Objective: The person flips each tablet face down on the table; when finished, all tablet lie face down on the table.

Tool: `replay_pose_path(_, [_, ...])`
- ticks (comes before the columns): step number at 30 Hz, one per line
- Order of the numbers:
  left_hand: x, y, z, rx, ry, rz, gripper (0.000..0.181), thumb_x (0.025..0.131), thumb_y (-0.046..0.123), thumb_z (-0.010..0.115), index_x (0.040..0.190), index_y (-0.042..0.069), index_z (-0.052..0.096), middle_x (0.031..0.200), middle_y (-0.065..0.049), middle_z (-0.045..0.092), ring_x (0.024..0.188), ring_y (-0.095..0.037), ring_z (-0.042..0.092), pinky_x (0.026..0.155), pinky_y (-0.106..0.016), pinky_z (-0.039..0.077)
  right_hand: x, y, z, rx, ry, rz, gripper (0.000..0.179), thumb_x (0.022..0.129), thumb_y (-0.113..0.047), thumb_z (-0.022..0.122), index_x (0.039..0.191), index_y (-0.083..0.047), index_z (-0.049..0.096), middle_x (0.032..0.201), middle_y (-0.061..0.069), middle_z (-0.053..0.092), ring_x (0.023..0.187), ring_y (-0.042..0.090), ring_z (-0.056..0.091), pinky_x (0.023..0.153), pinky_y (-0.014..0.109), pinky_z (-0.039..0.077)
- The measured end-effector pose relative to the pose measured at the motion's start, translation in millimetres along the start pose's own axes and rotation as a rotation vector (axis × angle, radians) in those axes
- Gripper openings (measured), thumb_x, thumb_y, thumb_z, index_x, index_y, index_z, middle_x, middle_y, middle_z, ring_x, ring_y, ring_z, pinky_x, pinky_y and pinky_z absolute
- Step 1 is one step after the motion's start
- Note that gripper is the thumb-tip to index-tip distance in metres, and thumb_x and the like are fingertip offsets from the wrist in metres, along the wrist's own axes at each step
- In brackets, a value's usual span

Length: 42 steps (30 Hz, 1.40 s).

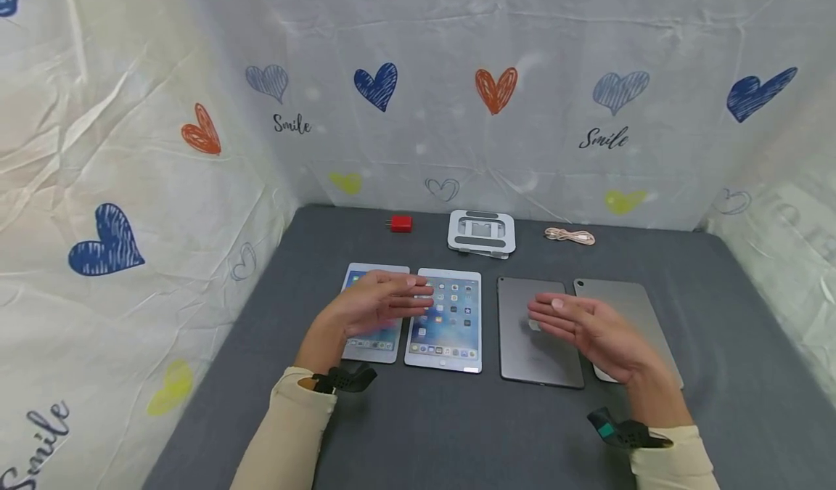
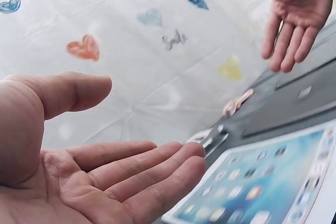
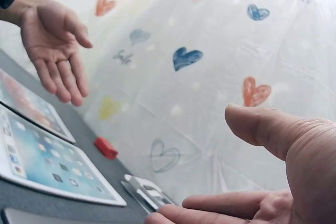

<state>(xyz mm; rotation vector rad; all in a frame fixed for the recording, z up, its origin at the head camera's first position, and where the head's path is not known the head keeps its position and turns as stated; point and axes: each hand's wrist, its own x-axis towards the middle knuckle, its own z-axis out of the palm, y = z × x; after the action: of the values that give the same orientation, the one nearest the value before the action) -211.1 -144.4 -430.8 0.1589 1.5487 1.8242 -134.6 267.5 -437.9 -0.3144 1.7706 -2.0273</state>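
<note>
Both hands hover over a row of tablets with nothing in them. My left hand [image 1: 375,305], fingers straight and palm turned inward, overlaps a white tablet with a lit screen [image 1: 374,345] at the far left. Its fingertips reach the edge of a second lit white tablet [image 1: 445,323]. On the other side my right hand [image 1: 601,330] also has straight fingers, thumb up. It is above a dark grey tablet lying face down [image 1: 538,359] and a lighter grey one [image 1: 630,305], also back side up. In the right wrist view the left palm [image 3: 55,51] shows bare.
Along the back of the grey table [image 1: 418,432] lie a red charger plug [image 1: 400,223], a folded white and grey stand [image 1: 482,233] and a bundled pale cable [image 1: 570,236]. A white sheet printed with hearts [image 1: 418,33] hangs behind and at both sides.
</note>
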Motion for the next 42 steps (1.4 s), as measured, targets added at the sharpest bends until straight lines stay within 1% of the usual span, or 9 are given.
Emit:
replay_pose_path(3, [-7.3,-1.1,-12.1,-0.012,0.048,-0.050,0.061,0.111,0.025,0.068,0.162,-0.001,0.048,0.164,-0.022,0.054,0.142,-0.032,0.065,0.129,-0.056,0.040,7.0,3,7,0.005,-0.003,0.012,0.063,0.119,-0.016,0.047,0.160,0.025,0.024,0.146,-0.001,0.070,0.141,0.019,0.066,0.116,0.030,0.055])
replay_pose_path(6, [-12.5,-3.8,-21.4,-0.012,0.087,-0.078,0.062,0.111,0.025,0.068,0.161,-0.003,0.048,0.162,-0.022,0.057,0.143,-0.035,0.064,0.125,-0.053,0.045,14.1,7,13,0.009,0.007,0.037,0.063,0.119,-0.018,0.050,0.161,0.023,0.027,0.148,0.003,0.069,0.142,0.020,0.066,0.117,0.031,0.055])
replay_pose_path(8, [-14.6,-5.8,-25.6,-0.009,0.104,-0.086,0.059,0.111,0.024,0.067,0.160,-0.005,0.048,0.160,-0.023,0.059,0.143,-0.037,0.064,0.122,-0.052,0.048,19.2,9,17,0.009,0.017,0.061,0.064,0.118,-0.020,0.052,0.161,0.021,0.029,0.153,0.011,0.066,0.142,0.021,0.066,0.117,0.032,0.055])
replay_pose_path(12, [-16.9,-9.7,-30.1,-0.007,0.113,-0.085,0.056,0.113,0.020,0.063,0.158,-0.008,0.048,0.157,-0.026,0.060,0.142,-0.039,0.064,0.121,-0.051,0.050,29.0,12,26,0.013,0.012,0.094,0.067,0.118,-0.023,0.054,0.162,0.021,0.028,0.165,0.030,0.048,0.145,0.023,0.063,0.119,0.034,0.054])
replay_pose_path(14, [-16.4,-11.8,-30.0,-0.002,0.111,-0.081,0.055,0.113,0.019,0.063,0.158,-0.009,0.049,0.156,-0.027,0.060,0.142,-0.039,0.065,0.121,-0.051,0.050,32.8,15,29,0.018,0.012,0.115,0.068,0.117,-0.024,0.054,0.163,0.020,0.028,0.168,0.035,0.040,0.147,0.025,0.061,0.120,0.036,0.053])
replay_pose_path(22, [-12.5,-20.1,-28.8,0.031,0.107,-0.092,0.054,0.115,0.021,0.058,0.158,-0.010,0.046,0.158,-0.029,0.057,0.144,-0.041,0.062,0.116,-0.047,0.056,42.2,24,43,0.052,0.050,0.183,0.069,0.115,-0.024,0.059,0.164,0.015,0.031,0.171,0.035,0.036,0.155,0.038,0.051,0.121,0.036,0.051])
replay_pose_path(27, [-8.9,-21.2,-27.1,0.045,0.120,-0.108,0.052,0.116,0.021,0.057,0.158,-0.009,0.047,0.158,-0.028,0.058,0.142,-0.041,0.064,0.113,-0.045,0.059,44.9,29,48,0.057,0.051,0.202,0.070,0.115,-0.025,0.058,0.164,0.015,0.029,0.172,0.034,0.035,0.157,0.041,0.047,0.122,0.036,0.051])
replay_pose_path(34, [-5.4,-20.1,-23.9,0.112,0.123,-0.110,0.053,0.116,0.022,0.056,0.158,-0.010,0.047,0.156,-0.029,0.059,0.141,-0.040,0.065,0.115,-0.048,0.057,47.1,31,53,0.082,0.036,0.228,0.075,0.116,-0.029,0.058,0.167,0.014,0.023,0.174,0.032,0.032,0.161,0.040,0.040,0.123,0.033,0.049])
replay_pose_path(42, [-1.5,-17.5,-18.6,0.129,0.156,-0.129,0.056,0.112,0.028,0.066,0.152,-0.009,0.054,0.148,-0.026,0.066,0.133,-0.035,0.071,0.111,-0.046,0.061,48.0,31,52,0.055,0.047,0.212,0.072,0.117,-0.030,0.053,0.166,0.015,0.025,0.173,0.033,0.032,0.160,0.041,0.041,0.126,0.036,0.046])
